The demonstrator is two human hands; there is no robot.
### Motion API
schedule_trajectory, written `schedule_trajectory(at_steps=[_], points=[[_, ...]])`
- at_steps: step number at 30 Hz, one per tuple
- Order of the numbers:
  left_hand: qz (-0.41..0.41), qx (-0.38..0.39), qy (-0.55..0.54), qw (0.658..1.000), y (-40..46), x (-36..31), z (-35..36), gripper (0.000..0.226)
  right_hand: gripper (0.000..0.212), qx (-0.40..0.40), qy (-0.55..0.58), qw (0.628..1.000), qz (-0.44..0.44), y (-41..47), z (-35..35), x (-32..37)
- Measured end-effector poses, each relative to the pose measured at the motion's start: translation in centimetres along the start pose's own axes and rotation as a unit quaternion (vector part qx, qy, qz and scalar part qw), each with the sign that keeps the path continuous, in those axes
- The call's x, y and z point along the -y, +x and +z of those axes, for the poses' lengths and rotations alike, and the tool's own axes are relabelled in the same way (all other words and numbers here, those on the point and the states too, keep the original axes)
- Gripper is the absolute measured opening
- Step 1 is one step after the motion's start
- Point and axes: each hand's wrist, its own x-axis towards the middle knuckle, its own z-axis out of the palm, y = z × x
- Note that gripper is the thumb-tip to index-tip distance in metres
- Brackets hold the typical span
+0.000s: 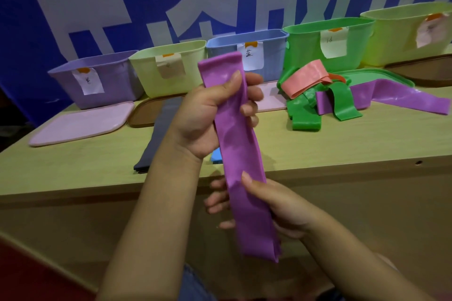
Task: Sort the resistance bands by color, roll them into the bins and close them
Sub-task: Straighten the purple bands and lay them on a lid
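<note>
Left hand and right hand grip a flat purple rubber resistance band stretched between them; beyond them, five plastic bins' contents are hidden.

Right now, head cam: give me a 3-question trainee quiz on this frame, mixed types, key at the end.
1. True or false: both hands grip the purple band.
2. Which bin stands farthest left? A) purple bin B) blue bin C) green bin
3. Fill in: in the pile on the table, the pink band lies on top of the ___ bands.

Key: 1 true: left hand high, right hand low. 2 A. 3 green.
</note>
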Motion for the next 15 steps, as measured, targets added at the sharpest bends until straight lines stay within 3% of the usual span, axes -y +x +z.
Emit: schedule_trajectory(at_steps=[8,12,15], points=[[-0.015,-0.011,0.027,0.999,0.9,-0.3,-0.7,0.021,0.037,-0.024,0.007,0.999,0.036,-0.2,-0.7,-0.7],[-0.024,-0.028,0.036,0.999,0.9,0.1,-0.8,0.022,0.057,0.033,0.057,0.996,0.056,-0.2,-0.9,-1.5],[-0.031,-0.035,0.045,0.998,0.8,0.5,-0.8,0.023,0.076,-0.015,0.018,0.998,0.052,-0.2,-1.7,-1.9]])
